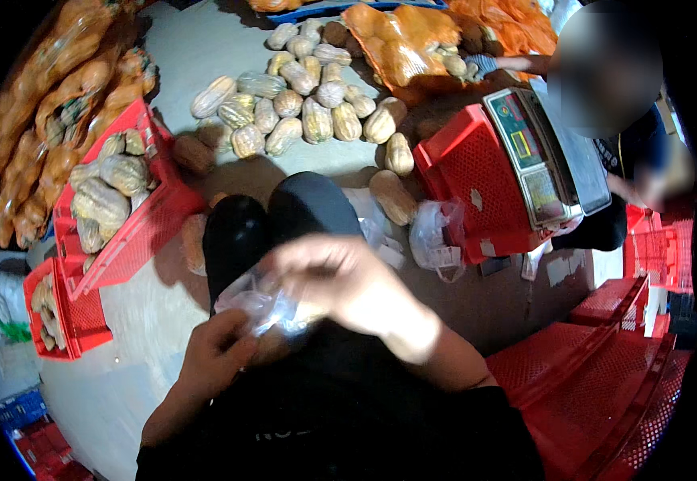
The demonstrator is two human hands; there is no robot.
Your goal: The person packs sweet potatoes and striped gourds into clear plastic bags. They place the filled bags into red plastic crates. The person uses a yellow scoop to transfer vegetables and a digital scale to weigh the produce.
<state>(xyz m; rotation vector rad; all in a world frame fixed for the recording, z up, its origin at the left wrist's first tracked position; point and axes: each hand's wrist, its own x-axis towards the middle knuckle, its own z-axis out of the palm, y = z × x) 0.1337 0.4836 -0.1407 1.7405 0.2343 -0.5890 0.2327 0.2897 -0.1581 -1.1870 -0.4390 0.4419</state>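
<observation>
Above my lap, my left hand (pixel 222 346) grips a clear plastic bag (pixel 258 306) from its lower left side. Light glares off the crumpled film, and what is inside cannot be made out. My right hand (pixel 330 279) is bent over the bag's upper right side, blurred and overexposed. Its fingertips are at the film, but the blur hides whether they pinch it. Just beyond my knees, a tan butternut-type squash (pixel 393 197) lies on the floor beside another clear plastic bag (pixel 437 237) with a white label.
Many squashes (pixel 315 120) cover the floor ahead. A red crate (pixel 174 198) of squashes stands left, near orange mesh sacks (pixel 54 120). At right, a digital scale (pixel 529 156) rests on a red crate (pixel 463 174). A co-worker's gloved hand (pixel 481 65) reaches toward a mesh sack (pixel 396 42). Red crates (pixel 589 373) line the lower right.
</observation>
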